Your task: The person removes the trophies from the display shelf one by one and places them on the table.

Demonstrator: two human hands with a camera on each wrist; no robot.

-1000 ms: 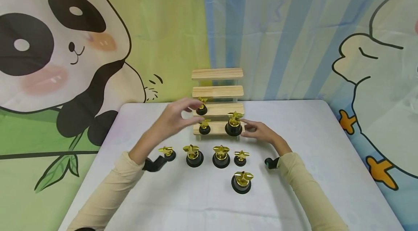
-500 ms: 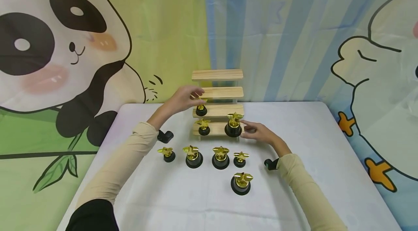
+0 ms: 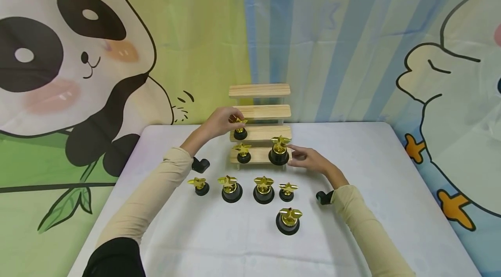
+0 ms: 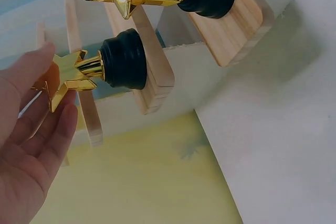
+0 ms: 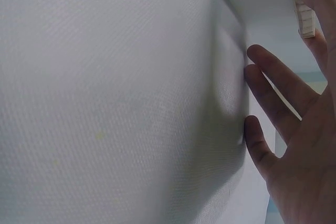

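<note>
A panda-print backdrop [image 3: 195, 51] hung behind a white-covered worktop [image 3: 352, 151], where the arranging of star-topped trophies looked less than half done: three stood up on a wooden stand [image 3: 260, 90] of four steps, and five on the worktop in front appeared to be the share left. A person in pale sleeves worked with both arms stretched forward, the left hand [image 3: 220, 122] at the second step [image 3: 270, 132] from the bottom, the right hand [image 3: 309, 159] at the near end of the lowest step [image 3: 258, 154]. One large trophy [image 3: 279, 153] stood upright there, just beside the right hand; three more large trophies [image 3: 232, 192] stood on the worktop, one nearer the person. Of the small trophies, one [image 3: 244, 155] sat on the lowest step, another [image 3: 240, 132] upright on the second, and two [image 3: 286, 194] waited in the worktop row. The left fingers [image 4: 59, 140] and thumb pinched the star of the one on the second step, its base against the wood, so its placing seemed all but finished. Three right fingers [image 5: 275, 100] were extended and loose; whether thumb and forefinger gripped the step's end could not be told.
</note>
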